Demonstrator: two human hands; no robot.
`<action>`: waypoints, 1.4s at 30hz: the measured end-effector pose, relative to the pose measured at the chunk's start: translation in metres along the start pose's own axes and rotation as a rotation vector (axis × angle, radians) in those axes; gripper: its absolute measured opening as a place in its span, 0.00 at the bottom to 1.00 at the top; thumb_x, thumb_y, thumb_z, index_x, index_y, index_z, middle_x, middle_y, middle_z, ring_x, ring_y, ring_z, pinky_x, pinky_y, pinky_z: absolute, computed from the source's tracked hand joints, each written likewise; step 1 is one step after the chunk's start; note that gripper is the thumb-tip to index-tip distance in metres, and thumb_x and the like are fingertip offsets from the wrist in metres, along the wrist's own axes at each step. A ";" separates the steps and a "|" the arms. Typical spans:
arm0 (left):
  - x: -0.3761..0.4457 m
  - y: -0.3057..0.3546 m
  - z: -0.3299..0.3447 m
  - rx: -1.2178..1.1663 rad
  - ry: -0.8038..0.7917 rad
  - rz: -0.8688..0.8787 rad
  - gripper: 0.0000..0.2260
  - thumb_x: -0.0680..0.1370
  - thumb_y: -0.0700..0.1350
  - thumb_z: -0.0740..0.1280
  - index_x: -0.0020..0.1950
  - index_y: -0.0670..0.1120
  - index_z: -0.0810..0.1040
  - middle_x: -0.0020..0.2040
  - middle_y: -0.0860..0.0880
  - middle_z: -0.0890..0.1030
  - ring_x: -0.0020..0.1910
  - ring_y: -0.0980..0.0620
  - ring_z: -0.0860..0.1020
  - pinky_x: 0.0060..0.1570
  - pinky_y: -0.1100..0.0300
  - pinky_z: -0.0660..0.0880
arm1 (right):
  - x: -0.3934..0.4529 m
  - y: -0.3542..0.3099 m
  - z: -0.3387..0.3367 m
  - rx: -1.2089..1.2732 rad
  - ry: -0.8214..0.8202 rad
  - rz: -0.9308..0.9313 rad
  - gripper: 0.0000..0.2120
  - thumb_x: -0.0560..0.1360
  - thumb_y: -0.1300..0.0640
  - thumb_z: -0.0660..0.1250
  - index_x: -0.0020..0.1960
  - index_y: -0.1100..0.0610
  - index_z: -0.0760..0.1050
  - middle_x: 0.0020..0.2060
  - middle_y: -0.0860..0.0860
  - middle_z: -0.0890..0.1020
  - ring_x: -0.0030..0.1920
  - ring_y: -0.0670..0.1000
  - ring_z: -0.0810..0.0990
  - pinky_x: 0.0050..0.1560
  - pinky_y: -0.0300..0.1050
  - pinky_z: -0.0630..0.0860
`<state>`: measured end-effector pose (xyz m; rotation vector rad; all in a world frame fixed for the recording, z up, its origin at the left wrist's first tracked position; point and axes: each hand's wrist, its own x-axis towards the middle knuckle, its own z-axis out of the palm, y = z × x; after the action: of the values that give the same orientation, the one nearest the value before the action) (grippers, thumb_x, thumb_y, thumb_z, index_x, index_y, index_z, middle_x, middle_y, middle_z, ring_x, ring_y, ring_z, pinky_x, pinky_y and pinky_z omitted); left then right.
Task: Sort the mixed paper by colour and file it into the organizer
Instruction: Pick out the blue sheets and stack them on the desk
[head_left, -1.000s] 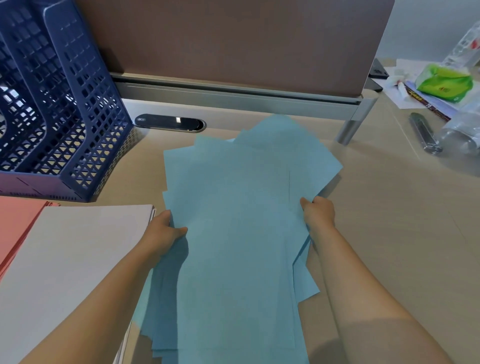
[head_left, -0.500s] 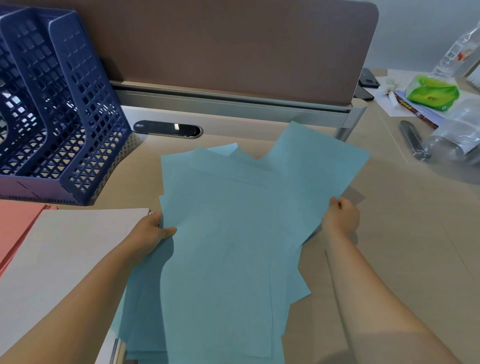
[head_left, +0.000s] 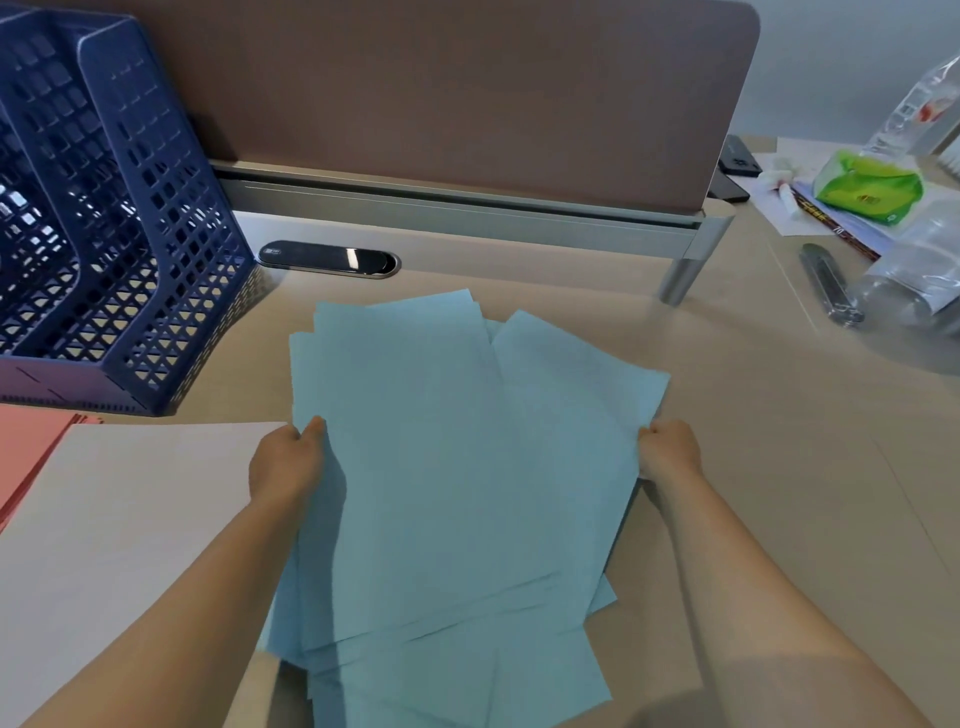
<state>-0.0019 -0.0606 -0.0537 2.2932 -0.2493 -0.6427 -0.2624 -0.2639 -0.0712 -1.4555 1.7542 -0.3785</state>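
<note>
A loose, fanned stack of light blue paper (head_left: 457, 467) lies on the desk in front of me. My left hand (head_left: 285, 465) grips its left edge, thumb on top. My right hand (head_left: 667, 453) grips the right edge, fingers curled round the sheets. The blue mesh organizer (head_left: 119, 218) stands upright at the far left, its slots open toward me. A white paper stack (head_left: 130, 519) lies to the left of the blue sheets, and a pink paper stack (head_left: 26, 447) shows at the left edge beneath it.
A brown divider panel (head_left: 467, 93) on a grey rail closes off the desk's back. A black oval cable port (head_left: 330, 258) sits in the desk behind the paper. At the far right lie a green tissue pack (head_left: 867, 187), plastic bottles, a pen-like object (head_left: 831, 286) and a phone.
The sheet that stuck out to the upper right has swung back over the stack. Both hands have pushed the fanned sheets closer together; the grips on both edges persist.
</note>
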 end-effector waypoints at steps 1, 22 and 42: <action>0.000 0.002 0.002 0.061 0.003 0.015 0.18 0.81 0.50 0.54 0.44 0.36 0.72 0.43 0.42 0.73 0.54 0.37 0.73 0.48 0.53 0.66 | 0.000 -0.001 -0.001 -0.025 0.051 -0.028 0.13 0.78 0.62 0.55 0.36 0.62 0.69 0.43 0.60 0.73 0.46 0.58 0.75 0.44 0.43 0.67; 0.036 0.021 0.033 0.579 -0.096 0.418 0.29 0.78 0.51 0.62 0.73 0.40 0.57 0.71 0.43 0.63 0.69 0.42 0.63 0.69 0.52 0.57 | 0.010 -0.031 0.048 -0.597 -0.258 -0.493 0.22 0.82 0.51 0.43 0.76 0.49 0.49 0.77 0.47 0.49 0.77 0.52 0.44 0.73 0.55 0.37; 0.010 0.030 0.029 0.574 -0.091 0.149 0.24 0.78 0.53 0.61 0.69 0.42 0.62 0.70 0.43 0.62 0.69 0.39 0.59 0.62 0.47 0.65 | -0.025 -0.026 0.034 -0.461 0.053 -0.083 0.20 0.74 0.52 0.61 0.62 0.62 0.67 0.61 0.58 0.70 0.62 0.61 0.69 0.61 0.52 0.69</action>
<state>-0.0075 -0.1027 -0.0541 2.7523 -0.7205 -0.6591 -0.2196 -0.2401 -0.0654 -1.8567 1.9094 -0.0512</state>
